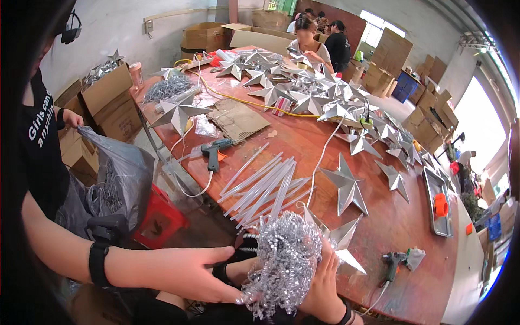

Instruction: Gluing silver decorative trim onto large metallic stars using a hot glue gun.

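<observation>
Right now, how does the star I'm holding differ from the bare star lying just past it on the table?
The held star is mostly wrapped in silver tinsel, while the bare star shows smooth metallic faces. The held star sits between the left hand and right hand at the table edge, while the bare star lies untouched on it. Both are silver and pointed.

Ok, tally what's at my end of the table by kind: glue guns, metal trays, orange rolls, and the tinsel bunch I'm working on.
Glue guns: 2
Tray: 1
Orange roll: 1
Tinsel bunch: 1
Total: 5
</observation>
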`<state>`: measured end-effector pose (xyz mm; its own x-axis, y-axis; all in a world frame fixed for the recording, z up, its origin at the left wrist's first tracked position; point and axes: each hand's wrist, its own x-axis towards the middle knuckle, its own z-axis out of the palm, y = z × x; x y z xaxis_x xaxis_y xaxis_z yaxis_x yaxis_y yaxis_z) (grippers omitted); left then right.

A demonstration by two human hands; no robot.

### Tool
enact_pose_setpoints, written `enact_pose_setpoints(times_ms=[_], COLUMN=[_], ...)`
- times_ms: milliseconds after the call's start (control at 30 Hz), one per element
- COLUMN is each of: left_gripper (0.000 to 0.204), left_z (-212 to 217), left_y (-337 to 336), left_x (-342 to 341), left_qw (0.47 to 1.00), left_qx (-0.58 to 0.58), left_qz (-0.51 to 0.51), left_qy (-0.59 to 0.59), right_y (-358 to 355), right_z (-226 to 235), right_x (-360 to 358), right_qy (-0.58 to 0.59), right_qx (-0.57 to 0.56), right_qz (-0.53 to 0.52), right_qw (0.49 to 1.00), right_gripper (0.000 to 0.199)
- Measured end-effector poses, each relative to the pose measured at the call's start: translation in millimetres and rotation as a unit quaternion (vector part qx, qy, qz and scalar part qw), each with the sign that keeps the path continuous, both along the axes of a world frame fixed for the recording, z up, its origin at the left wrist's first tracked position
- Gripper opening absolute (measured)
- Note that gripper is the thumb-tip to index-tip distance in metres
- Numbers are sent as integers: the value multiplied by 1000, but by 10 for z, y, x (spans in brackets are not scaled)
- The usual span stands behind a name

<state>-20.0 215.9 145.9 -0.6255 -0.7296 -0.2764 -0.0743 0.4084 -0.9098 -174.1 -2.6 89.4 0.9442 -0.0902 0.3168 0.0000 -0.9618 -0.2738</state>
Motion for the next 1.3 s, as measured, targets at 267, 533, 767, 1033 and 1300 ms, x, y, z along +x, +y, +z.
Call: enact_pose_setpoints(times_ms=[267, 533, 767, 1033, 1300], left_gripper=[43, 46, 54, 85, 10], left_z=[-1066, -992, -550, -890, -463], left_y=[-989, -1364, -2301, -2249, -1551], left_x=[159, 1167, 2049, 2143, 1226], left_qw=[-62, 190, -168, 455, 486], left_qx=[159, -71, -65, 80, -57], left_qz=[122, -27, 7, 535, 284], left_qy=[978, 979, 984, 708, 824], right_y=[-496, -812, -795, -742, -984], right_z=[451, 355, 40, -174, -555], right_x=[546, -13, -439, -678, -1106], right_qy=[-37, -183, -10, -30, -124], right_qx=[136, 193, 247, 335, 301], right_qz=[126, 3, -38, -145, -363], right_qw=[982, 964, 968, 930, 873], right_gripper=[81, 46, 26, 19, 19])
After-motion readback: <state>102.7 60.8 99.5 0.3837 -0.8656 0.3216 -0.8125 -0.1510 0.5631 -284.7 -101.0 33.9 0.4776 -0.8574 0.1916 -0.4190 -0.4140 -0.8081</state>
